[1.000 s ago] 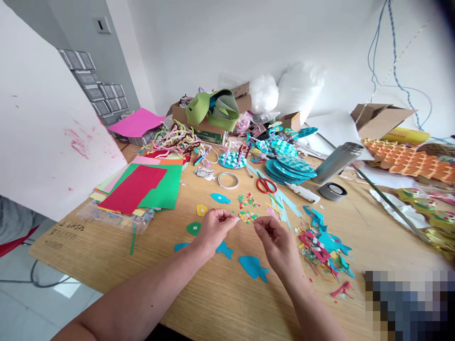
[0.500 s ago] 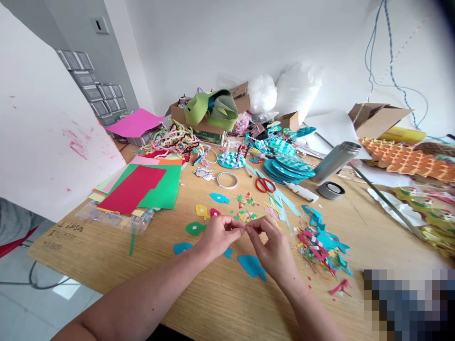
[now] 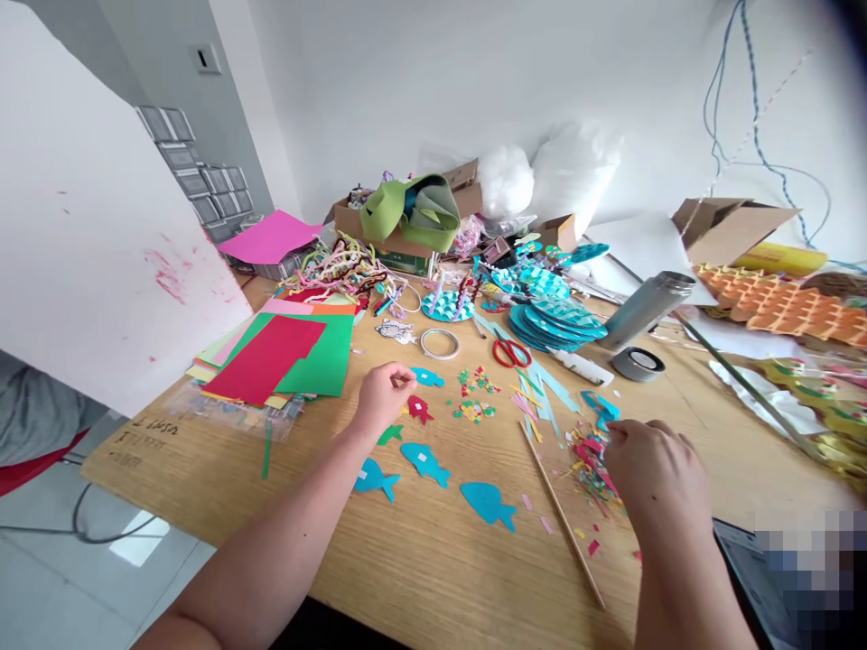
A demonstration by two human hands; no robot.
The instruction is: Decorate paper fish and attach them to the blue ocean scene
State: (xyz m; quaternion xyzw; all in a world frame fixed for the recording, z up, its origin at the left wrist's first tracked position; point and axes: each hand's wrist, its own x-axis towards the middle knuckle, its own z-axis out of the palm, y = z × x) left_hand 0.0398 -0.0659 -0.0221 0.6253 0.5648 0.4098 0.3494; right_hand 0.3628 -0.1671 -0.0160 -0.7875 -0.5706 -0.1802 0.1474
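Observation:
My left hand [image 3: 387,395] is closed in a pinch beside the topmost blue paper fish [image 3: 428,377]; whatever it holds is too small to make out. Under and near that arm lie a red paper fish [image 3: 420,409], a green paper fish [image 3: 391,435], partly covered, and two blue paper fish with small white squares on them. A plain blue paper fish [image 3: 488,506] lies nearer the front edge. Over the heap of paper scraps [image 3: 589,460] on the right hovers my right hand [image 3: 657,465], its fingers pressed together; I cannot make out anything in them.
Red scissors [image 3: 510,353], a roll of tape [image 3: 440,344] and a white glue bottle [image 3: 582,367] lie behind. A wooden stick [image 3: 562,515] lies between the hands. Colored sheets [image 3: 271,361] are stacked left. At the right stand a metal flask [image 3: 647,310] and its lid [image 3: 638,363].
My hands were pinched together over the middle and have parted: the left went up and left to the top blue fish, the right moved right over the scraps. The wooden stick now shows.

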